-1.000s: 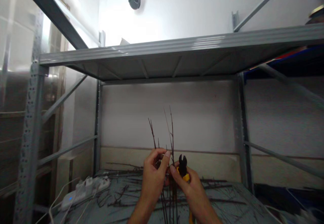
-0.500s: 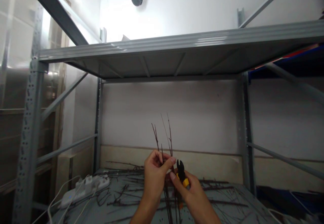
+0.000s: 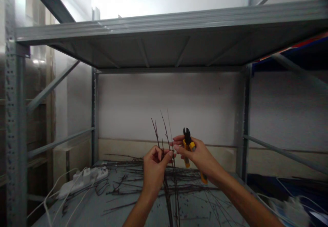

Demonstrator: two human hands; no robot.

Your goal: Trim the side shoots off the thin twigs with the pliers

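Observation:
My left hand (image 3: 153, 167) is closed around a small upright bunch of thin dark twigs (image 3: 167, 199), whose tips rise above the fingers and whose lower ends run out of the frame. To its right, my right hand (image 3: 201, 155) holds diagonal cutters (image 3: 188, 137) with a black head and yellow handles, the jaws pointing up and slightly parted. The right thumb and fingertips are also at a thin upright stem beside the bunch; whether they pinch it is hard to see. The jaws stand apart from the twigs.
Many loose twigs (image 3: 128, 189) and small clippings lie across the grey shelf (image 3: 87, 210). At the left sits a white power strip (image 3: 69, 187) with plugs and cables. An upper metal shelf (image 3: 164, 23) spans overhead, and uprights stand on both sides.
My right hand has moved up and to the right with the cutters, from low beside the bunch to the thin stem. The left hand keeps its hold. The view has tilted down.

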